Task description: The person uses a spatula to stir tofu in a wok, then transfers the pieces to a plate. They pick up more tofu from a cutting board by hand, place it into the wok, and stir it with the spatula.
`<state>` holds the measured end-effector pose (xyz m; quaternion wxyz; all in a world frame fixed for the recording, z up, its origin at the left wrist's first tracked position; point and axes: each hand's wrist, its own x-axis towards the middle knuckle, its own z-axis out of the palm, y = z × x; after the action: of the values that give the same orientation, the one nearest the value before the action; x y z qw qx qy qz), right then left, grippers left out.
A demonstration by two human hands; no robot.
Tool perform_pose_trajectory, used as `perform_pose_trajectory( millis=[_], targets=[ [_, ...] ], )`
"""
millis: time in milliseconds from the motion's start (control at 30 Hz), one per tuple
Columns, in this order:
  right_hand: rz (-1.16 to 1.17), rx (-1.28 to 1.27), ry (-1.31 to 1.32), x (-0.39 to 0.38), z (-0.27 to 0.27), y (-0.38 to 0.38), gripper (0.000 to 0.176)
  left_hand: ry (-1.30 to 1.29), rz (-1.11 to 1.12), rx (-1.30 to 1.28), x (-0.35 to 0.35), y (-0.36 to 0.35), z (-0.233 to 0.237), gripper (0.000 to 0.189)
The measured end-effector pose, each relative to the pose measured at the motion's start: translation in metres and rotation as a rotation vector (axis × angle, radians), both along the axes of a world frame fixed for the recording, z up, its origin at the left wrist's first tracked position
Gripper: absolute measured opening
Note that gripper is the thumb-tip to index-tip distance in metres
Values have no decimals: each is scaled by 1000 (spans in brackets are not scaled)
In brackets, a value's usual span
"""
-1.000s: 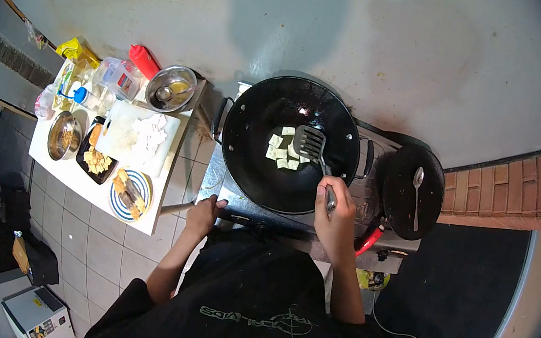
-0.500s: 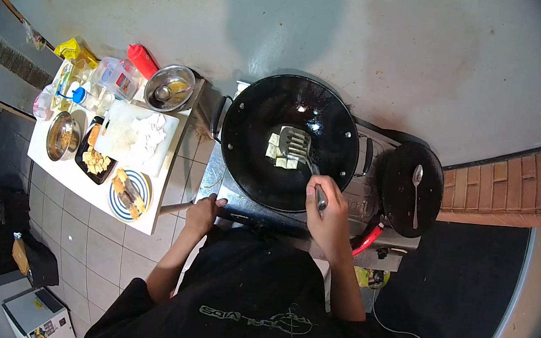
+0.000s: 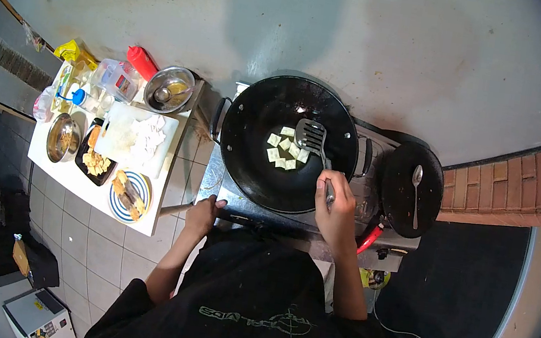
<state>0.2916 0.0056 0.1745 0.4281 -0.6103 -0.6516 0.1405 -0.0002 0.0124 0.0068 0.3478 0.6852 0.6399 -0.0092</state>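
Note:
My right hand (image 3: 336,208) is closed round the handle of a slotted spatula (image 3: 312,136). The spatula's head is over the right part of a black wok (image 3: 250,166), beside several pale cubes (image 3: 285,144) that look like tofu. These cubes lie loosely spread near the middle of the wok, one of them close to the spatula's edge. My left hand (image 3: 203,215) is at the front left corner of the metal stove (image 3: 233,203), its fingers curled. What those fingers grip, if anything, is hidden.
Right of the wok is a dark round pan (image 3: 401,186) with a red handle, a spoon (image 3: 416,188) lying across it. On the left, a white table (image 3: 49,164) bears a cutting board (image 3: 119,123), metal bowls (image 3: 171,81), a red bottle (image 3: 142,62) and a striped plate (image 3: 116,207).
My right hand has moved slightly right with the spatula, whose head has come off the cubes. The cubes, earlier clustered and partly covered, now lie more spread out. My left hand has stayed put.

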Motion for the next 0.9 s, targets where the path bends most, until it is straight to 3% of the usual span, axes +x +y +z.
perform_pose_trajectory(
  millis=[433,900],
  targets=[
    [-12,-89,86,-1,0,-5,9,31,-2,-13,2,0,3,50],
    [-35,37,-24,6,9,-7,8,3,-10,60,-2,-3,-7,53]
  ],
)
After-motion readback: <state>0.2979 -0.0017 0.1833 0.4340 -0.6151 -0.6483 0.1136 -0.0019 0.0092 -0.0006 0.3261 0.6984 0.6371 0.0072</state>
